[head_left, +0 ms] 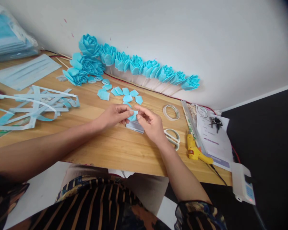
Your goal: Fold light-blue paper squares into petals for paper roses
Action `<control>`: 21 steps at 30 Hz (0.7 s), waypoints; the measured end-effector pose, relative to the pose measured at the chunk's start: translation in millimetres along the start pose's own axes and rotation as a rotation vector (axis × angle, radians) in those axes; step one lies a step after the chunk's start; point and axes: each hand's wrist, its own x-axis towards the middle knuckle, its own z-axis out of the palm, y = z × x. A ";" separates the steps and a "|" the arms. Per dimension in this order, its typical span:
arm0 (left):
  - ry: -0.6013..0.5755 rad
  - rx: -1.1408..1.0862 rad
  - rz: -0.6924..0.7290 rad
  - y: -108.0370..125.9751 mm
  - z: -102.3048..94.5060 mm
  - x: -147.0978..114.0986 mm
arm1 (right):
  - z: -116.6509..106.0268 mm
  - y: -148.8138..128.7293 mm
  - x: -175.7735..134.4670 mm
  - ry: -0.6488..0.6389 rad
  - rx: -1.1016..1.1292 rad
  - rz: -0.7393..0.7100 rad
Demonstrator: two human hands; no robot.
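Note:
Between my two hands is a small blue fabric petal (133, 115), pinched from both sides. My left hand (116, 115) grips its left edge with thumb and fingers. On the other edge, my right hand (151, 124) closes thumb against fingers. Just under the petal lies a small pale box-like block (134, 127), partly covered by the hands. Several loose blue petals (126, 98) are scattered on the wood beyond my fingers. White-handled scissors (174, 138) lie beside my right wrist, their blades hidden under it.
Blue fabric flowers on sticks (136, 65) lean along the wall. Cut strips (36, 107), a flat mask sheet (26, 72) and a bag of masks (9, 35) are at left. To the right lie a tape roll (165, 112), a yellow glue gun (194, 148), papers (212, 137) and keys (216, 123).

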 end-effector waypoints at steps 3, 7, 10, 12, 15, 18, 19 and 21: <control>0.022 0.021 0.005 -0.7 0.1 0.1 | -0.1 0.2 0.0 -0.002 0.001 0.001; 0.032 0.044 0.036 -1.8 0.1 -0.1 | -0.6 -0.8 0.5 -0.006 -0.012 0.003; 0.026 0.064 0.059 -2.6 0.1 -0.2 | -0.3 -1.1 0.2 -0.005 -0.019 -0.002; 0.010 0.076 0.067 -3.0 0.2 -0.3 | 0.3 -0.5 -0.1 0.006 -0.013 -0.010; -0.029 0.087 0.072 -3.7 0.8 -0.4 | 0.9 0.7 -0.1 0.024 -0.001 -0.020; -0.041 0.091 0.082 -4.3 1.4 -0.4 | 0.9 0.6 0.3 0.024 -0.019 -0.016; -0.039 0.089 0.086 -4.5 1.6 -0.4 | 0.9 0.2 0.3 0.021 -0.031 -0.015; -0.039 0.080 0.091 -5.1 1.7 -0.2 | 1.0 -0.6 0.1 0.013 -0.056 -0.013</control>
